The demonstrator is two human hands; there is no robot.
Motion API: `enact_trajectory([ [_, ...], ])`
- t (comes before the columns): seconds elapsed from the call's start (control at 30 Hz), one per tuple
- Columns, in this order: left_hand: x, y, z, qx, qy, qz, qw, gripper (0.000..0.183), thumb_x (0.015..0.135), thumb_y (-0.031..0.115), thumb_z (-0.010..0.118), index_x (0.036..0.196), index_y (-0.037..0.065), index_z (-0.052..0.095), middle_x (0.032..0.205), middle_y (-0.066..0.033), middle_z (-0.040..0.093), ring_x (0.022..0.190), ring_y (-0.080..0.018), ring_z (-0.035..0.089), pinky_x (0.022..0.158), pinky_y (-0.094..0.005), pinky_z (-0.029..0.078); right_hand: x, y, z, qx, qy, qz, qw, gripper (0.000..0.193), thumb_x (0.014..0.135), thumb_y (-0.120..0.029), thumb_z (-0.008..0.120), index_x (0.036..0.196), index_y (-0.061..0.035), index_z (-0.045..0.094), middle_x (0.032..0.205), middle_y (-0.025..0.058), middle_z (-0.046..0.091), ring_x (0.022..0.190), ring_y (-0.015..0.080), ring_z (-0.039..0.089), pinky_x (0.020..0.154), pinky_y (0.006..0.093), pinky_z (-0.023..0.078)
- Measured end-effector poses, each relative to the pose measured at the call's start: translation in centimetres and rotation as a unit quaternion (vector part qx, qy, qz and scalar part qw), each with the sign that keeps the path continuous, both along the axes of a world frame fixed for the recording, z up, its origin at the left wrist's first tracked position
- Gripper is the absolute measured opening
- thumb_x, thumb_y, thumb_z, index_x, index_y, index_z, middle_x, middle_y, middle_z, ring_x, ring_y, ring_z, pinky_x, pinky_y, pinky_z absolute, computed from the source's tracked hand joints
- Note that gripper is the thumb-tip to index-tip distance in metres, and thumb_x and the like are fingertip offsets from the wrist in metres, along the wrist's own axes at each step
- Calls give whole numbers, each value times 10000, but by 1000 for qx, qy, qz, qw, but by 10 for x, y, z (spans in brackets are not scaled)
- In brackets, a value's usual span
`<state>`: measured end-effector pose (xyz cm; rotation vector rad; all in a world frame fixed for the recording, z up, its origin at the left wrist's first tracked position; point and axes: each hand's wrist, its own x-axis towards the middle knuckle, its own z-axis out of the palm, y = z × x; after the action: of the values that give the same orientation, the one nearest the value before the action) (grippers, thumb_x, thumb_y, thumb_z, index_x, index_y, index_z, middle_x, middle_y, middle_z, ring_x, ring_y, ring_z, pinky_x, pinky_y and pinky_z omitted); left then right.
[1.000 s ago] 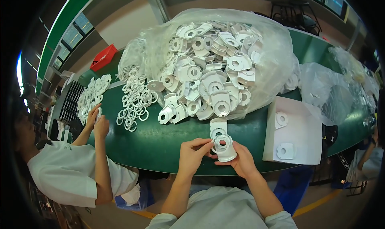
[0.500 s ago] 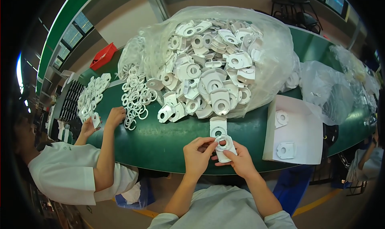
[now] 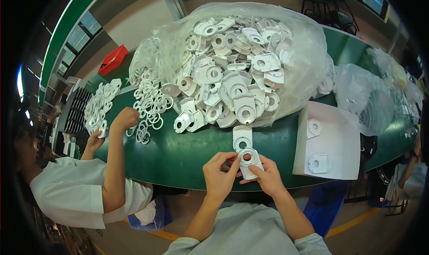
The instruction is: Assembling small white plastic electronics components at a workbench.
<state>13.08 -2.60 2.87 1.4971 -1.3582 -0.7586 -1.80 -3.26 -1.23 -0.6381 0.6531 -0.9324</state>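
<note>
Near the table's front edge, a white plastic part with a round hole point(image 3: 248, 171) is held between my two hands. My right hand point(image 3: 269, 178) grips its lower right side, thumb on the flat face. My left hand point(image 3: 220, 173) is closed, with thumb and index finger pinching the part's left rim by the hole. Whether a separate ring lies under those fingertips, I cannot tell. Just beyond the held part, a similar white part point(image 3: 242, 134) lies on the green table point(image 3: 178, 161).
A large clear bag point(image 3: 308, 54) heaped with white parts point(image 3: 214, 74) fills the middle. White rings point(image 3: 152, 105) are piled to its left. At right stands a white box point(image 3: 333, 143) with two parts inside. A co-worker point(image 3: 76, 188) sits at left, near a red tray point(image 3: 112, 59).
The co-worker's right hand has lifted slightly near the rings, and their left hand has lowered a little. My hands keep the same grip on the white part; the view has shifted slightly.
</note>
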Motion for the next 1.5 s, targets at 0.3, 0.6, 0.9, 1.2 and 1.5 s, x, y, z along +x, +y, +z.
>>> enact_trajectory([
  [0.3, -1, 4, 7, -107, -45, -41, 992, 143, 741, -47, 683, 878, -10, 666, 839, -88, 632, 684, -134, 619, 575, -227, 500, 1, 5, -3, -48, 25, -27, 998, 347, 865, 21, 519, 1211, 25, 492, 1103, 113, 590, 961, 231, 624, 744, 398, 588],
  [0.6, 3, 11, 13, -190, -136, -80, 969, 232, 662, -50, 726, 872, 41, 691, 788, -82, 629, 679, -188, 619, 593, -260, 490, 0, 9, -3, -81, 34, -63, 994, 328, 820, 48, 580, 1143, -5, 553, 1062, 53, 611, 946, 121, 587, 827, 260, 479],
  [0.9, 8, 13, 13, -214, -135, -116, 960, 252, 651, -65, 722, 877, 41, 691, 791, -80, 627, 672, -188, 614, 577, -265, 485, -2, 8, -2, -127, 32, -56, 990, 282, 812, 42, 599, 1087, -5, 562, 1030, 45, 613, 949, 116, 574, 852, 262, 457],
  [1.2, 1, 1, 8, -122, -84, -47, 988, 171, 740, -63, 677, 902, -9, 674, 794, -103, 634, 668, -165, 630, 598, -242, 499, 0, 6, 5, -62, 15, -4, 998, 327, 890, -15, 497, 1212, 33, 463, 1055, 134, 602, 878, 238, 648, 665, 353, 583],
  [1.5, 11, 3, -18, 2, 110, -63, 992, 175, 782, -71, 644, 957, -67, 649, 944, -97, 610, 736, -136, 619, 663, -228, 498, -5, 5, 8, -54, 14, 32, 998, 349, 887, 9, 444, 1233, 42, 413, 1085, 165, 586, 874, 290, 664, 612, 348, 595],
])
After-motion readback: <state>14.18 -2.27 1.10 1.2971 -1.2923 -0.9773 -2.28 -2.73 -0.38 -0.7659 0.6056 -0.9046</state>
